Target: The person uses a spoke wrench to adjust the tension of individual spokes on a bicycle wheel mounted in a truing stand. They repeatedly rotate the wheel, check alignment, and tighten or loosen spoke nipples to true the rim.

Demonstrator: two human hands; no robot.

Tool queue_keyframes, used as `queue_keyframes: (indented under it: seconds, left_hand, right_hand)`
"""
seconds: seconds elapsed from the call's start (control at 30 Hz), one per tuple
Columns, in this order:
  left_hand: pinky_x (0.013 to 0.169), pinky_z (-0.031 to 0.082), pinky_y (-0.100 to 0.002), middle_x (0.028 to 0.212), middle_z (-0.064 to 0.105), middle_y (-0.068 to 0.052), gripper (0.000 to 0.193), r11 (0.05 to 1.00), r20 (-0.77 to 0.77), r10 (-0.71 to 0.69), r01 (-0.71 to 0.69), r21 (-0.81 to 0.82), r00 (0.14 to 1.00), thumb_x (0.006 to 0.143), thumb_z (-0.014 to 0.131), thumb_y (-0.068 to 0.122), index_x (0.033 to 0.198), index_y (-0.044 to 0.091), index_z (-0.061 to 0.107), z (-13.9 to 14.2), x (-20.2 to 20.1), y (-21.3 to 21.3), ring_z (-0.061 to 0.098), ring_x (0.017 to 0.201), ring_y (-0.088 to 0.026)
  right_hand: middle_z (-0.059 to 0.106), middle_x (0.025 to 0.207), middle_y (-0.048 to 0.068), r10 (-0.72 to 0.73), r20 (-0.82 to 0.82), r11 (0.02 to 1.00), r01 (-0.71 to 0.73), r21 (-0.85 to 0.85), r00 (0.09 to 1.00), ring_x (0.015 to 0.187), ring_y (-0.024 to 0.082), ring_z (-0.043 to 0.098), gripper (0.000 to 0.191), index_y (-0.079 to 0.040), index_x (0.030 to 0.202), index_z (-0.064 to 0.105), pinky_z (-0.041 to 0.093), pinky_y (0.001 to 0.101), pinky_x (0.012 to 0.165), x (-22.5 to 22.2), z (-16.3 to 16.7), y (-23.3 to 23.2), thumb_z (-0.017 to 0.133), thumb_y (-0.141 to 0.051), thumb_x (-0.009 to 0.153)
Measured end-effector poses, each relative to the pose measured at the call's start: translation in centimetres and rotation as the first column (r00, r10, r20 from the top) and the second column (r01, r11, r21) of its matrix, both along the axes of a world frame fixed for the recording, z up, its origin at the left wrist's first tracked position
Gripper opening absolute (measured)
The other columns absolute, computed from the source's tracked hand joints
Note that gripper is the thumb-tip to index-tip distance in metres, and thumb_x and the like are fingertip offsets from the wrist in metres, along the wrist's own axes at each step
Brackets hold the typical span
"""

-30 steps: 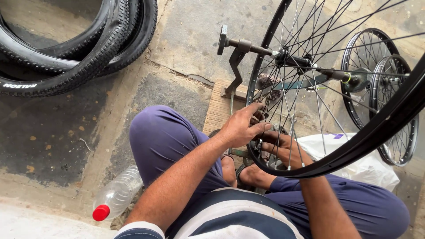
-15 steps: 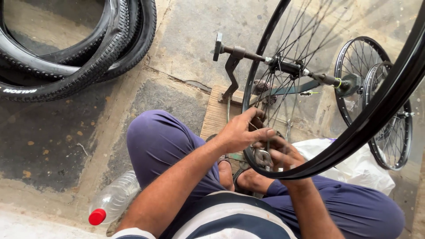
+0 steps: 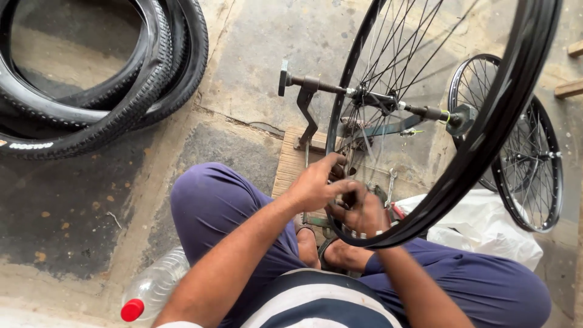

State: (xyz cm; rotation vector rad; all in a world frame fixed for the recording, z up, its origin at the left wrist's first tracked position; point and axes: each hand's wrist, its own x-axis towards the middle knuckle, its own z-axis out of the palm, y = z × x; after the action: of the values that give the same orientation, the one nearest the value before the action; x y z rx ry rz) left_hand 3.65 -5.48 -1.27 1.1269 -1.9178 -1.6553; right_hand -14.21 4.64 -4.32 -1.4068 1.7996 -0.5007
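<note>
Head cam: both hands, left hand (image 3: 316,185) and right hand (image 3: 361,212), pinch spokes at the bottom of one black wheel rim (image 3: 486,127) on its truing stand (image 3: 306,109). Second wheel (image 3: 534,164) behind, two tyres (image 3: 109,91) on the floor, one clear bottle (image 3: 152,288) beside the knee.

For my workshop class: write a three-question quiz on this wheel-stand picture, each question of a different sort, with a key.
1. True or false: both hands, the left hand and right hand, are at the lower rim of the wheel on the stand.
2. What colour is the cap of the bottle by the person's left knee?
3. Multiple choice: where do the tyres lie? A on the stand; B on the floor at upper left; C on the white bag.

Key: 1 true; 2 red; 3 B.
</note>
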Motion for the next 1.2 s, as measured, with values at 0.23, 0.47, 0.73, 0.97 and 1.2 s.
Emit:
queue_keyframes:
  seconds: [0.23, 0.47, 0.73, 0.97, 1.2]
  left_hand:
    - [0.091, 0.059, -0.039, 0.115, 0.074, -0.018, 0.076, 0.987, -0.096, 0.004, 0.011, 0.161, 0.995, 0.082, 0.076, 0.048, 0.138, 0.003, 0.053, 0.1, 0.0, -0.2, 0.073, 0.107, -0.026]
    - [0.092, 0.059, -0.037, 0.110, 0.070, -0.017, 0.071, 0.947, -0.188, 0.068, -0.003, 0.322, 0.980, 0.084, 0.079, 0.048, 0.128, -0.004, 0.059, 3.9, -0.7, 0.3, 0.070, 0.104, -0.023]
    - [0.086, 0.060, -0.035, 0.109, 0.069, -0.017, 0.071, 0.848, -0.333, 0.198, 0.009, 0.530, 0.922, 0.079, 0.083, 0.043, 0.125, -0.004, 0.056, 4.6, -1.4, 0.2, 0.069, 0.100, -0.022]
    - [0.084, 0.058, -0.036, 0.109, 0.067, -0.017, 0.065, 0.815, -0.446, 0.253, 0.060, 0.577, 0.858, 0.084, 0.083, 0.035, 0.126, -0.005, 0.054, 3.3, -1.5, 0.5, 0.066, 0.096, -0.020]
    - [0.094, 0.057, -0.034, 0.117, 0.071, -0.013, 0.066, 0.959, -0.079, 0.033, -0.009, 0.285, 0.996, 0.085, 0.081, 0.036, 0.136, 0.003, 0.055, 0.5, -0.5, -0.1, 0.069, 0.110, -0.021]
  right_hand:
    - [0.061, 0.088, 0.014, -0.153, 0.379, 0.985, 0.110, 0.133, 0.913, 0.079, 0.019, 0.060, 0.048, -0.003, 0.129, 0.065, 0.052, 0.0340, 0.063, -0.4, 1.2, 0.9, 0.084, -0.007, 0.085]
    - [0.069, 0.126, 0.015, -0.188, 0.975, 0.972, 0.163, 0.168, 0.118, 0.107, 0.024, 0.073, 0.036, 0.006, 0.124, 0.060, 0.060, 0.0362, 0.092, -3.2, 2.0, 4.3, 0.072, -0.002, 0.091]
    - [0.067, 0.125, 0.025, -0.159, 0.982, 0.969, 0.205, 0.135, 0.104, 0.111, 0.028, 0.069, 0.044, 0.011, 0.136, 0.057, 0.059, 0.0372, 0.094, -2.9, 2.0, 4.5, 0.070, -0.002, 0.096]
    - [0.071, 0.118, 0.019, -0.044, 0.988, 0.997, -0.066, 0.035, -0.149, 0.110, 0.027, 0.072, 0.038, 0.005, 0.132, 0.060, 0.060, 0.0371, 0.094, -2.5, 0.2, 3.4, 0.070, -0.015, 0.101]
    - [0.075, 0.088, 0.010, -0.117, 0.438, 0.989, 0.066, 0.130, 0.891, 0.075, 0.017, 0.068, 0.048, 0.000, 0.118, 0.073, 0.053, 0.0320, 0.064, -1.6, -0.6, 1.6, 0.085, -0.032, 0.085]
